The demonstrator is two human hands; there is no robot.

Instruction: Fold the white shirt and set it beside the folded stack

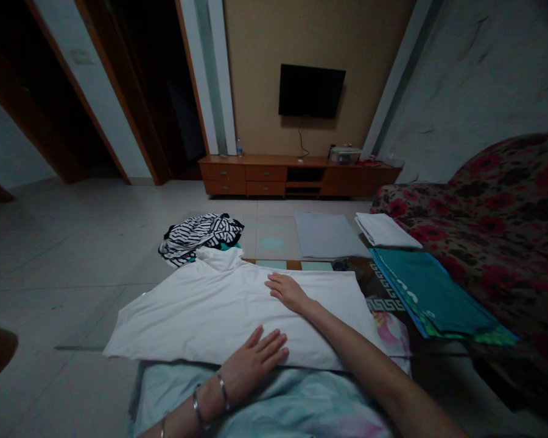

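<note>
The left hand [256, 359] and right hand [287, 292] lay open on a white T-shirt [187, 316], folded cloths [383, 230] nearby, a striped garment [201, 234] heaped unfolded.

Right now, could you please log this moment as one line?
Left hand and right hand: flat on white fabric garment | beyond it: black-and-white striped cloth

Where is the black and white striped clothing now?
In the head view, the striped clothing lies just beyond the white shirt, left of the folded grey cloth.
</note>
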